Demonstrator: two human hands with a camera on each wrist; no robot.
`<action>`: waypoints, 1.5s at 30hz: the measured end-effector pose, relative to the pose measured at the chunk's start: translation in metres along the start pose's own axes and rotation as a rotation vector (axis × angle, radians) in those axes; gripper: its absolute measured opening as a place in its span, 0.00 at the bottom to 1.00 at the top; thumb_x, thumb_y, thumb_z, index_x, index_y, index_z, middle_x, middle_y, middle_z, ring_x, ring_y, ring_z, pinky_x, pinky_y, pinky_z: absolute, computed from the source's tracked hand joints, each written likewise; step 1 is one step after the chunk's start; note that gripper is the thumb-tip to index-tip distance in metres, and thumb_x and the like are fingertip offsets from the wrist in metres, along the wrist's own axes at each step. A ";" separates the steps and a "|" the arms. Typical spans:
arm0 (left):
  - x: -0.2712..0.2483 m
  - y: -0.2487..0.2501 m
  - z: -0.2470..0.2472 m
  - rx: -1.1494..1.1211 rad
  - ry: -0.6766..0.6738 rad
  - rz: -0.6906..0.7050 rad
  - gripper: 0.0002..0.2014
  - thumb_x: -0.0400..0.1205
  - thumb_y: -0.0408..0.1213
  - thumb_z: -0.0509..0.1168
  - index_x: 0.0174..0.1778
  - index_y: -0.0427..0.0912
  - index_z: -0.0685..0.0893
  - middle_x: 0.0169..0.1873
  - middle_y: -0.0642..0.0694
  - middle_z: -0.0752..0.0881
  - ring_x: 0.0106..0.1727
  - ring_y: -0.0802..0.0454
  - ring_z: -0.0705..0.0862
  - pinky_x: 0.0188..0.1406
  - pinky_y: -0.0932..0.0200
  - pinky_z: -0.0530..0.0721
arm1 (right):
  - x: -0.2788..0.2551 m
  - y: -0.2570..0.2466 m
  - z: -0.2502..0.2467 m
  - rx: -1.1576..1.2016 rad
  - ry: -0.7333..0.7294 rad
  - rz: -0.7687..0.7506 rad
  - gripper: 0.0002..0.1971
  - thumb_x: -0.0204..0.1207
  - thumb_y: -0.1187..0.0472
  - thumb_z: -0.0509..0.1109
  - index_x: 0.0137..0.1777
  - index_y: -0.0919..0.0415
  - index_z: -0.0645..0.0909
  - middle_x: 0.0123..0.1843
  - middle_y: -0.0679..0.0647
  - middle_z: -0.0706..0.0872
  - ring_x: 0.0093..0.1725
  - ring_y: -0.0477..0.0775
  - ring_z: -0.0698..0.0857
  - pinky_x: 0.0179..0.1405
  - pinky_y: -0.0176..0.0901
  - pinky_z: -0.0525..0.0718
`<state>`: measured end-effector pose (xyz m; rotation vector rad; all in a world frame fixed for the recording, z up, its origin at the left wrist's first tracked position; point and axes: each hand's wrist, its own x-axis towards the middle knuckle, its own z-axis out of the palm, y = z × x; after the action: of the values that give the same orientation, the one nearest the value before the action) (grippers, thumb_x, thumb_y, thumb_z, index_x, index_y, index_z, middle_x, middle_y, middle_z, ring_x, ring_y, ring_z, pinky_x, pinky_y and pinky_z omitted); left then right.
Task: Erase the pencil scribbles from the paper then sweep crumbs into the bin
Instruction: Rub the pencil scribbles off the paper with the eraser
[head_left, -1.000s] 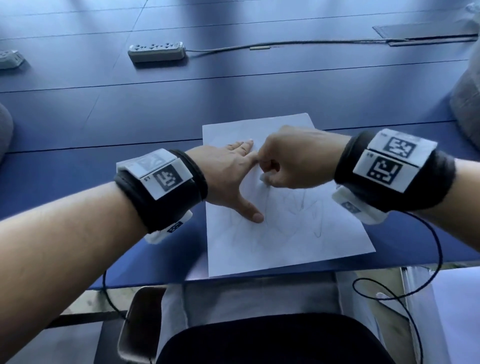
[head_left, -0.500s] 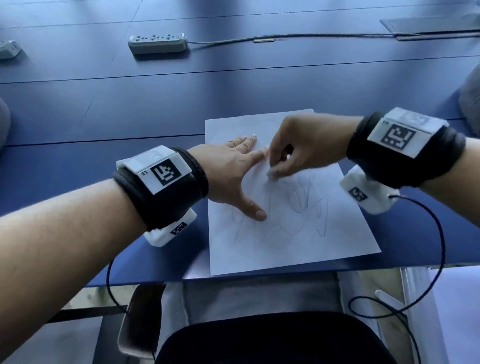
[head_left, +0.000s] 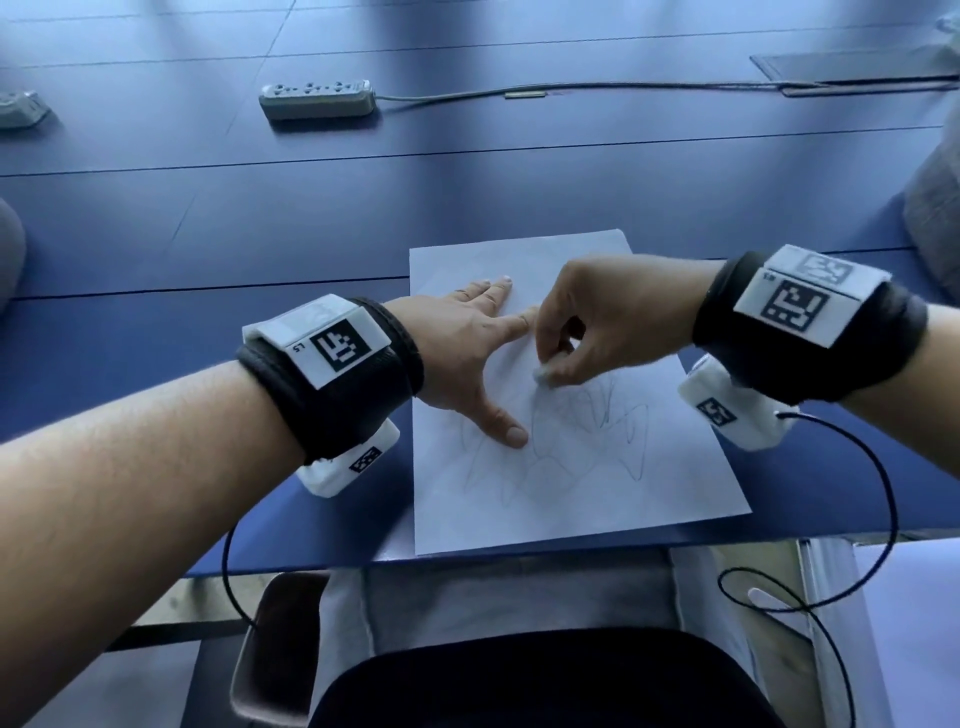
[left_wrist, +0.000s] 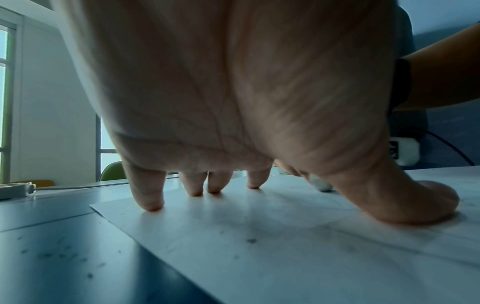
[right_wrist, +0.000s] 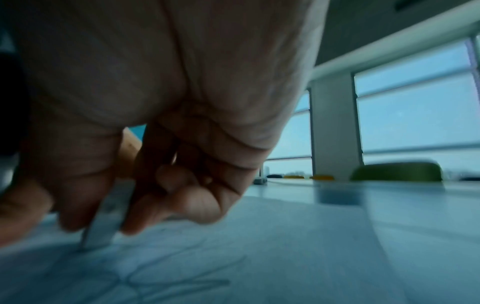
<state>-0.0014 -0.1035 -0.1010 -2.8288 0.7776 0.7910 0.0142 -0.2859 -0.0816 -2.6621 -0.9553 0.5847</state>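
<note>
A white sheet of paper (head_left: 566, 499) with grey pencil scribbles (head_left: 613, 421) lies at the near edge of the blue table (head_left: 260, 218). My left hand (head_left: 467, 343) lies flat on the sheet's left part, fingers spread, pressing it down; the left wrist view shows its fingertips (left_wrist: 148, 201) and thumb on the paper (left_wrist: 285, 236). My right hand (head_left: 587, 332) pinches a small white eraser (head_left: 543, 375) between thumb and fingers, its tip on the paper just right of the left hand. The right wrist view shows the eraser (right_wrist: 103, 224) touching the scribbled sheet. No bin is in view.
Two power strips lie far back on the table, one (head_left: 317, 98) with a cable running right, another (head_left: 21, 106) at the left edge. Dark specks dot the table (left_wrist: 64, 257) left of the sheet. Sensor cables hang from both wrists below the table edge (head_left: 831, 530).
My right hand with the eraser has shifted a little towards me and to the right over the scribbles, its wrist lifting. The left hand keeps pressing the paper in the same place.
</note>
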 end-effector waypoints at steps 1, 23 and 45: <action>0.000 0.000 0.000 0.000 -0.001 0.000 0.64 0.60 0.79 0.67 0.85 0.63 0.37 0.87 0.46 0.36 0.87 0.53 0.37 0.84 0.48 0.53 | -0.001 0.001 -0.002 0.007 -0.015 0.005 0.08 0.71 0.49 0.78 0.33 0.49 0.88 0.21 0.36 0.79 0.23 0.40 0.76 0.24 0.27 0.71; 0.004 0.002 -0.002 0.019 -0.033 -0.036 0.65 0.58 0.79 0.68 0.84 0.68 0.37 0.87 0.47 0.36 0.87 0.47 0.38 0.84 0.38 0.56 | 0.003 0.010 -0.010 -0.084 0.166 0.051 0.08 0.69 0.50 0.79 0.32 0.47 0.86 0.25 0.41 0.82 0.31 0.44 0.82 0.35 0.40 0.78; 0.007 0.005 -0.006 0.051 -0.072 -0.044 0.64 0.57 0.79 0.69 0.84 0.70 0.38 0.86 0.44 0.34 0.87 0.43 0.38 0.83 0.35 0.56 | -0.005 0.004 0.000 -0.034 0.030 -0.007 0.09 0.70 0.52 0.78 0.30 0.48 0.84 0.22 0.39 0.81 0.25 0.42 0.77 0.26 0.29 0.72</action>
<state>0.0037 -0.1124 -0.0988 -2.7457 0.7127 0.8486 0.0126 -0.2922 -0.0814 -2.6883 -0.9743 0.5304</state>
